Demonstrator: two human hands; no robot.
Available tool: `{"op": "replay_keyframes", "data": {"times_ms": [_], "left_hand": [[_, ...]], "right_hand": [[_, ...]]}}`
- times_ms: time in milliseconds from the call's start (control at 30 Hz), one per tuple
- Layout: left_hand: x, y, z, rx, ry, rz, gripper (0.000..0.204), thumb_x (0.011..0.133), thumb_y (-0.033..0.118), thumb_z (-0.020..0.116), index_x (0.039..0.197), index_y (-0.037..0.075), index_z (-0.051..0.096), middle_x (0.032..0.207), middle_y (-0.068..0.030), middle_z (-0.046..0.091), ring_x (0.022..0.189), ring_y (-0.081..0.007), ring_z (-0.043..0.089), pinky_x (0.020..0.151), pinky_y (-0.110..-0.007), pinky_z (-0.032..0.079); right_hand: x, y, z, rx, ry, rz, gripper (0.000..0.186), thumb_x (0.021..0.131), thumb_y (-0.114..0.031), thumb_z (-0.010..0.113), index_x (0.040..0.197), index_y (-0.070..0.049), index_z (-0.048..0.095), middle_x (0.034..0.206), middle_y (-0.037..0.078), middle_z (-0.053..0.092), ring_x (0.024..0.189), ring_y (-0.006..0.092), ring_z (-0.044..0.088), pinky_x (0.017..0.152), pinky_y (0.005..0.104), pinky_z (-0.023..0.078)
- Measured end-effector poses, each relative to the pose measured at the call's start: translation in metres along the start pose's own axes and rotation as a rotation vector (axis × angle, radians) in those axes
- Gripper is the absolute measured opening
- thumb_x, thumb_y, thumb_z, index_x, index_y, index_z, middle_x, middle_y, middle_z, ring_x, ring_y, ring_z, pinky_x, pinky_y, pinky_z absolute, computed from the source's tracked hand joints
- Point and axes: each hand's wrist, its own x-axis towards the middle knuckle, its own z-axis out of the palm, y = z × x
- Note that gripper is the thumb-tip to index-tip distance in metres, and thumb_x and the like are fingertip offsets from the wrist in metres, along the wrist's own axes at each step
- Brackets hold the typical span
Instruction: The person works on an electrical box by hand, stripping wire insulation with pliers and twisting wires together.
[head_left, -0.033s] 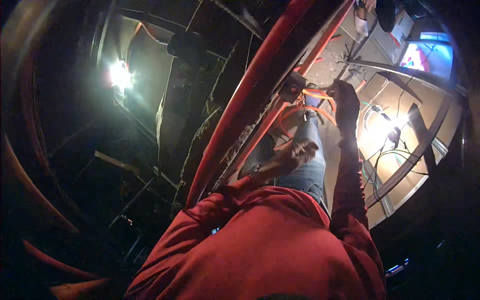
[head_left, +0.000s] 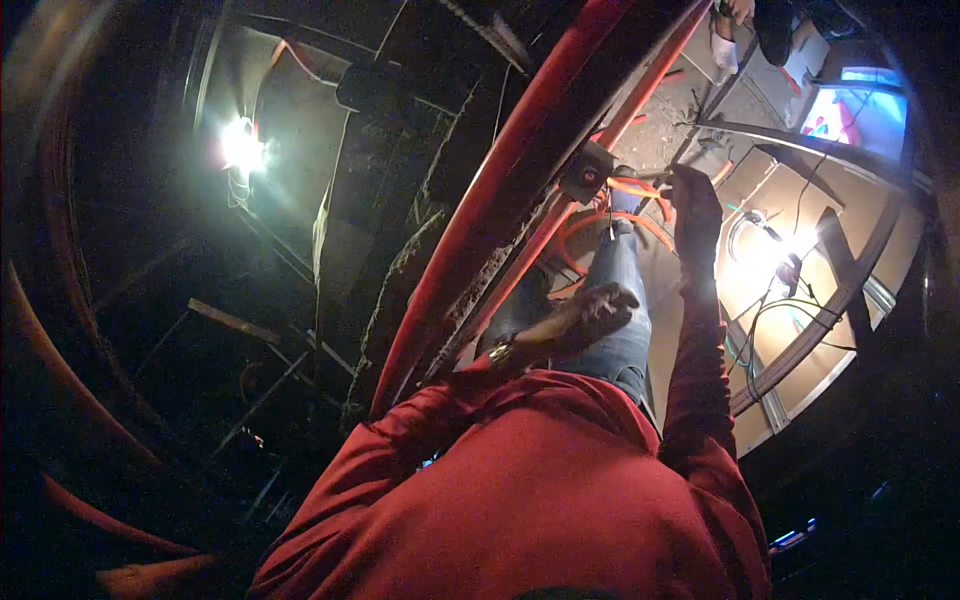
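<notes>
I see the red pipe (head_left: 520, 190) and black box (head_left: 588, 170) crowding the orange cable (head_left: 640, 190). R hand (head_left: 695, 200) up by cable, grip can't tell; L hand (head_left: 598, 312) fisted, empty. No change vs earlier frame.

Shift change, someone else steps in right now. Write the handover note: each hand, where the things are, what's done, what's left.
Left hand: closed in a loose fist over the jeans-clad leg, beside the red rail; whether it holds anything cannot be told.
Right hand: stretched forward, at the orange cable by the small black box on the rail; the grip is too dark to tell.
Done: orange cable loops run near the box.
Left: cable ends look loose, not seen fixed. More wires and a bright lamp lie on the floor below.
</notes>
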Motion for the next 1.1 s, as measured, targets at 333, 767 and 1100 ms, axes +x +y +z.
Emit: {"op": "replay_keyframes", "data": {"times_ms": [333, 767, 1100], "left_hand": [[-0.11, 0.108, -0.068, 0.241, 0.481, 0.31, 0.026, 0.092, 0.002, 0.071, 0.117, 0.002, 0.068, 0.112, -0.0155, 0.069, 0.102, -0.0287, 0.068, 0.091, -0.039, 0.054], [-0.131, 0.052, -0.103, 0.737, 1.097, 0.049, 0.032, 0.102, 0.023, 0.061, 0.124, 0.001, 0.066, 0.116, -0.0167, 0.069, 0.109, -0.0338, 0.067, 0.095, -0.041, 0.052], [-0.123, 0.036, -0.102, 0.507, 0.945, -0.006, 0.052, 0.105, 0.033, 0.059, 0.144, 0.0, 0.054, 0.143, -0.02, 0.056, 0.13, -0.0329, 0.057, 0.109, -0.042, 0.043]], "right_hand": [[-0.03, 0.022, -0.026, -0.077, -0.042, 0.03, 0.031, 0.107, -0.024, 0.054, 0.122, 0.001, 0.066, 0.104, 0.013, 0.073, 0.086, 0.0215, 0.073, 0.078, 0.0329, 0.056], [-0.024, 0.035, -0.037, 0.177, -0.075, 0.161, 0.036, 0.108, -0.026, 0.052, 0.132, -0.001, 0.061, 0.113, 0.006, 0.066, 0.087, 0.015, 0.064, 0.081, 0.0309, 0.053], [0.028, 0.028, -0.059, 0.017, 0.071, -0.013, 0.033, 0.103, -0.024, 0.058, 0.129, -0.003, 0.055, 0.084, 0.012, 0.07, 0.074, 0.0201, 0.069, 0.07, 0.035, 0.055]]}}
